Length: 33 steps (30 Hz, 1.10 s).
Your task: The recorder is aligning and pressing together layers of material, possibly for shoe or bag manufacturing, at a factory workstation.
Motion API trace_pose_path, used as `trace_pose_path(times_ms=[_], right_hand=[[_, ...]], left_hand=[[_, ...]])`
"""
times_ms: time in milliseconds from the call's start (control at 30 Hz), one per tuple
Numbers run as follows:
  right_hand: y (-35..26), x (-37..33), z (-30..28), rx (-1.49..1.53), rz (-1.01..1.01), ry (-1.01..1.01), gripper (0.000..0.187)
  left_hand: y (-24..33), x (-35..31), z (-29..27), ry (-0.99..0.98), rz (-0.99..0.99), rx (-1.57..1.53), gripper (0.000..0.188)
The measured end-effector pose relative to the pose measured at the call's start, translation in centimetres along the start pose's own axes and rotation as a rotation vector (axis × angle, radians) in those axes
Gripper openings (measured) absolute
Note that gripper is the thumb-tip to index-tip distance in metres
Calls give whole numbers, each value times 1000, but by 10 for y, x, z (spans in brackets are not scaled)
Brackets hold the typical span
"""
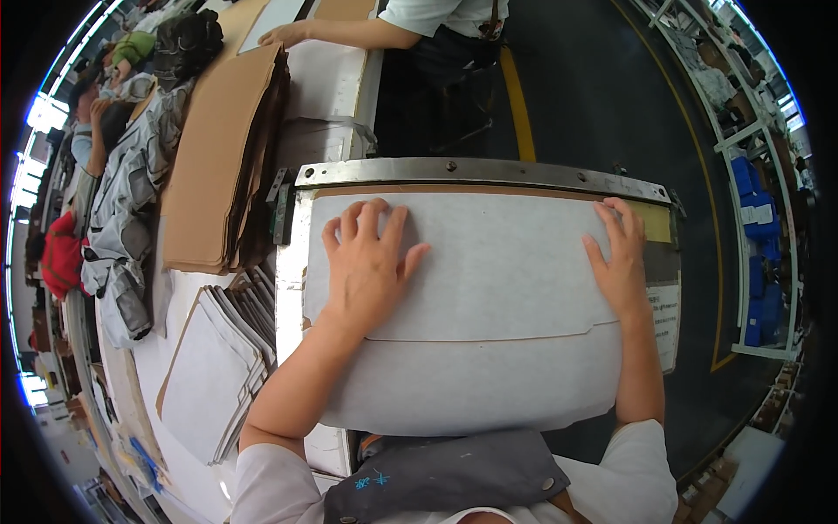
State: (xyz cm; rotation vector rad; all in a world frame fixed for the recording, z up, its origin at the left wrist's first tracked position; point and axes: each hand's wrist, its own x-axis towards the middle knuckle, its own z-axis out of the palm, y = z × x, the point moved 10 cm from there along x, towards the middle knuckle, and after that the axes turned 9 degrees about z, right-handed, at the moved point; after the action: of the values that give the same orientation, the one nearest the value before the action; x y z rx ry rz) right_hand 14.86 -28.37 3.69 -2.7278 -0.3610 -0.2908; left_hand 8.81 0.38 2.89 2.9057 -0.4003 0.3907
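A large sheet of white felt-like fabric point(489, 279) lies flat on a small work plate, over a brown card layer point(489, 189) that shows along its far edge. My left hand point(367, 262) rests flat on the sheet's upper left with fingers spread. At the sheet's right edge my right hand point(620, 262) presses down, fingertips near the far right corner. A second white piece point(471, 384) overlaps the sheet's near edge. A metal bar point(480, 172) runs across the far side of the plate.
A stack of brown card sheets point(223, 157) lies to the left, with a pile of white cut pieces point(218, 367) below it. Grey garments point(122, 227) are heaped further left. Another person's arm point(349, 33) reaches over the table at the top. Dark floor with a yellow line point(517, 96) is on the right.
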Motion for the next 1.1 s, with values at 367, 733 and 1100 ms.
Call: trace_pose_path(times_ms=[367, 733, 1100], right_hand=[[31, 1, -9, 68, 245, 33, 61], [9, 6, -1, 63, 65, 4, 51], [-50, 47, 31, 104, -193, -264, 39]], left_hand=[[-68, -7, -9, 49, -293, 159, 63], [-32, 23, -14, 30, 103, -27, 52], [-51, 50, 18, -406, -88, -152, 52]])
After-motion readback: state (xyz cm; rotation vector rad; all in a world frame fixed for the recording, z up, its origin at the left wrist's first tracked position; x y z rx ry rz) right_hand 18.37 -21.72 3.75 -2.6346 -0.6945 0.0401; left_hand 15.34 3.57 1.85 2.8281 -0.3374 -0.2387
